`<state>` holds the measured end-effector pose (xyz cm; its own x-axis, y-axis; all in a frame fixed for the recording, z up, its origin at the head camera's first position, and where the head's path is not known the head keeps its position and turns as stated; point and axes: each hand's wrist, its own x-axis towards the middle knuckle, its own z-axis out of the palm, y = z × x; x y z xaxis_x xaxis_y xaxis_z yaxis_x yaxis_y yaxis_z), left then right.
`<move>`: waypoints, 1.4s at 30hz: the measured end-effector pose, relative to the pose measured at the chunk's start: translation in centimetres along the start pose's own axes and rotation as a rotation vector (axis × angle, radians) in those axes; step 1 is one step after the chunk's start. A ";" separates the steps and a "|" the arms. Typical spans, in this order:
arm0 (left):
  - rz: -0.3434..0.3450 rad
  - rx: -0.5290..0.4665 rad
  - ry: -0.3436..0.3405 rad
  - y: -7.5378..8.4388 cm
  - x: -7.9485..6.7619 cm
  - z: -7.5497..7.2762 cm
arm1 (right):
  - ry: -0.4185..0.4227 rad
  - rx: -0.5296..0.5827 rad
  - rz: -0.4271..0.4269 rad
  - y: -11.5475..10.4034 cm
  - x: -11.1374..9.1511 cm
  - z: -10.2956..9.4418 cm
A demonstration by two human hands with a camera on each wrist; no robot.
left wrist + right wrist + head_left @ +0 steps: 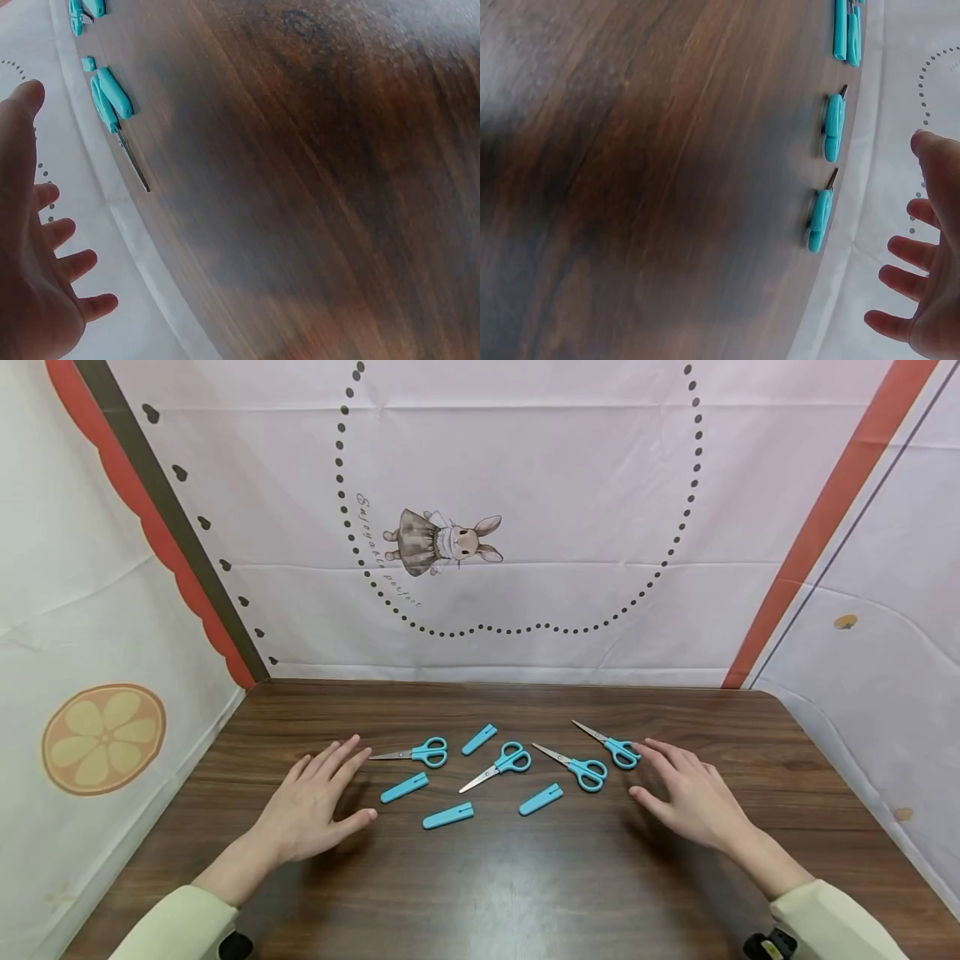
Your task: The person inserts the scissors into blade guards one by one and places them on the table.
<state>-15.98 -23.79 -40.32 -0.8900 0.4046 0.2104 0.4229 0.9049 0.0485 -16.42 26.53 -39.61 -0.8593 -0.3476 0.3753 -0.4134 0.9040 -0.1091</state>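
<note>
Dark wood desk (pixel 480 893) fills the foreground, a pale sleeve (pixel 180 927) reaching in at the near left. Left grip (pixel 318 806) and right grip (pixel 690 793) flank the things, backs upward, fingers straight and spread, neither holding anything.

Between them, the front cap (pixel 447 815) lies closest, then the right cap (pixel 541 799) and the left cap (pixel 404 787), each slanting from near left to far right. The left cap is the one nearest the left grip.

Inner right scissors (pixel 576 767) have their loops near right and their tip far left. Middle scissors (pixel 501 764) slant the opposite way, tip near left, roughly midway between the grips. Left scissors (pixel 417 752) lie almost crosswise: the bare tip sits just beside the left fingertips, the loops away from them, so reaching the loops would seem to mean passing the blade. Outer right scissors (pixel 611 744) lie the handier way, loops toward the right grip, tip far left; from above, a fingertip meets the loop's edge, but I cannot tell whether it touches.

Farther back lies the back cap (pixel 479 739), between the left and middle scissors, and behind the desk hangs a printed cloth (pixel 570 485).
</note>
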 end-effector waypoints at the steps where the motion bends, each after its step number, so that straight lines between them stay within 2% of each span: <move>1: 0.003 -0.002 0.007 0.0 0.0 0.0 | 0.000 0.000 -0.002 -0.1 0.1 0.1; 8: 0.019 -0.016 0.061 0.1 0.2 0.2 | 0.005 -0.001 -0.032 -0.8 0.5 0.6; 15: 0.007 -0.039 0.061 0.2 0.3 0.5 | 0.036 0.011 -0.057 -1.4 1.1 0.9; 26: -0.015 -0.065 0.097 0.0 0.5 0.8 | 0.022 0.051 -0.054 -2.5 2.0 1.3; 42: -0.098 -0.104 0.099 0.3 0.7 1.4 | 0.022 0.077 -0.066 -3.9 3.2 2.3</move>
<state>-16.68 -23.03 -41.51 -0.9086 0.2959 0.2948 0.3554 0.9185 0.1735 -18.18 21.33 -40.07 -0.8232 -0.3993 0.4037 -0.4913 0.8573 -0.1538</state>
